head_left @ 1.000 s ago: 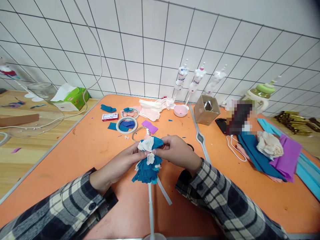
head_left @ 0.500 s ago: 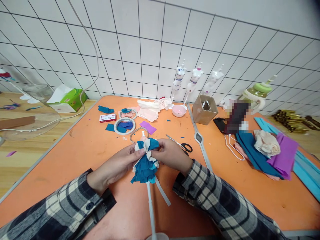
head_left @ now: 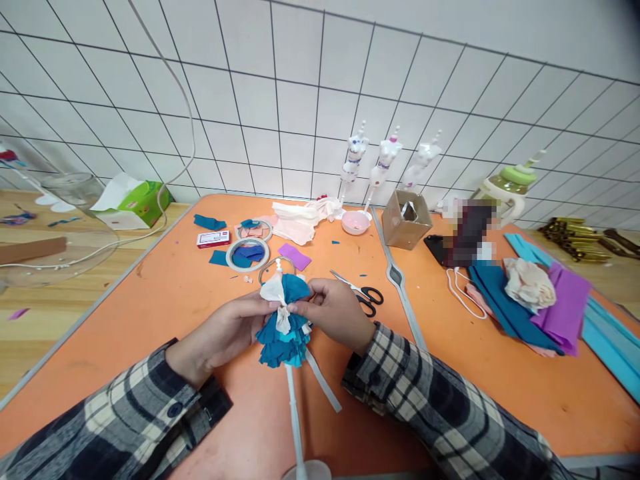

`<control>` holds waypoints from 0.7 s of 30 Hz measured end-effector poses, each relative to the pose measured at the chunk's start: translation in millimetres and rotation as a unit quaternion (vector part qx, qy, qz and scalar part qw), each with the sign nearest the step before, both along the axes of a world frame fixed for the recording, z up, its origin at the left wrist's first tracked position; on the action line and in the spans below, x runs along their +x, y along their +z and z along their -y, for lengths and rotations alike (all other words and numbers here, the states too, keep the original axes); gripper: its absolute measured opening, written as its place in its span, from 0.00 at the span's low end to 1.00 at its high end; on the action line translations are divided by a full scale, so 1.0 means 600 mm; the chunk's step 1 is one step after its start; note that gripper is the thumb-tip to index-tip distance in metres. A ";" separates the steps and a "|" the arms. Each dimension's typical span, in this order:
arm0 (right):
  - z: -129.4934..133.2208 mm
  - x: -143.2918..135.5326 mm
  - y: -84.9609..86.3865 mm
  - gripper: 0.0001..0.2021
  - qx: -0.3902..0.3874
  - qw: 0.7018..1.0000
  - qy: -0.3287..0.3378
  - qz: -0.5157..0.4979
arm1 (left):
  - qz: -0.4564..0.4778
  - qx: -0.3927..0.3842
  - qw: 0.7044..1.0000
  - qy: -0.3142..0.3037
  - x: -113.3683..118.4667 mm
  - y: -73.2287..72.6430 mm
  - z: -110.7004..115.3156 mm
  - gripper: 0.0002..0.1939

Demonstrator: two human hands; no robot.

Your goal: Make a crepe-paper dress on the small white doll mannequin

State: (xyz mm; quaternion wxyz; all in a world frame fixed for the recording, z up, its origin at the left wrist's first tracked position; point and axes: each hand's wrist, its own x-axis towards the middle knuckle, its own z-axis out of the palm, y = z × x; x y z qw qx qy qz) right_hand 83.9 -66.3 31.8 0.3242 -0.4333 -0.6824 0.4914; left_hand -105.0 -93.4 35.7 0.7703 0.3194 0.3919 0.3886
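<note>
A small doll mannequin stands on a white pole [head_left: 294, 413] in front of me, dressed in a crepe paper dress [head_left: 277, 347] with ruffled blue layers and a white piece at the chest. My left hand [head_left: 235, 330] pinches the bodice from the left side. From the right, my right hand [head_left: 333, 310] holds the paper at the waist between thumb and finger. A pale strip [head_left: 324, 383] hangs below the skirt on the right. Black-handled scissors [head_left: 370, 293] lie just beyond my right hand. Some fingertips are hidden behind the dress.
Tape rolls [head_left: 230, 257], paper scraps and a small red-white box [head_left: 213, 239] lie at the back left. Three bare mannequins [head_left: 384, 160], a pink bowl [head_left: 356, 223] and a cardboard box [head_left: 407, 220] stand by the wall. Folded crepe paper [head_left: 565, 307] lies right, near a bottle [head_left: 510, 190].
The dress has turned and shifted slightly left, so a larger white piece now shows at the chest. Both hands stay on it. More of the scissors is visible.
</note>
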 end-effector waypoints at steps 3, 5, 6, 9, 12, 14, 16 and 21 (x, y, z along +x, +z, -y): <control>0.004 0.001 0.005 0.09 0.049 0.998 0.001 0.028 | -0.016 -0.011 1.000 -0.011 -0.003 -0.005 0.001 0.13; 0.007 0.001 0.008 0.09 0.080 0.996 0.000 0.033 | -0.034 -0.008 0.999 -0.014 -0.003 -0.005 0.003 0.11; 0.008 0.001 0.008 0.10 0.086 0.996 -0.003 0.034 | -0.037 -0.004 0.999 -0.017 -0.003 -0.005 0.003 0.11; 0.009 0.000 0.007 0.14 0.071 0.997 -0.015 0.036 | -0.018 0.008 0.999 -0.032 -0.003 0.000 0.003 0.12; 0.005 0.000 0.007 0.17 0.032 0.999 -0.014 0.015 | -0.006 0.011 0.999 -0.046 -0.003 0.005 0.003 0.11; 0.001 0.001 0.010 0.17 0.012 1.000 0.004 -0.004 | -0.008 0.016 0.999 -0.049 -0.003 0.007 0.002 0.06; -0.004 0.005 0.015 0.15 -0.001 0.999 0.034 -0.017 | -0.019 0.017 0.999 -0.048 -0.003 0.010 0.001 0.06; -0.007 0.025 0.041 0.12 0.018 0.998 0.050 0.024 | -0.039 0.017 0.999 -0.033 -0.006 0.010 -0.001 0.06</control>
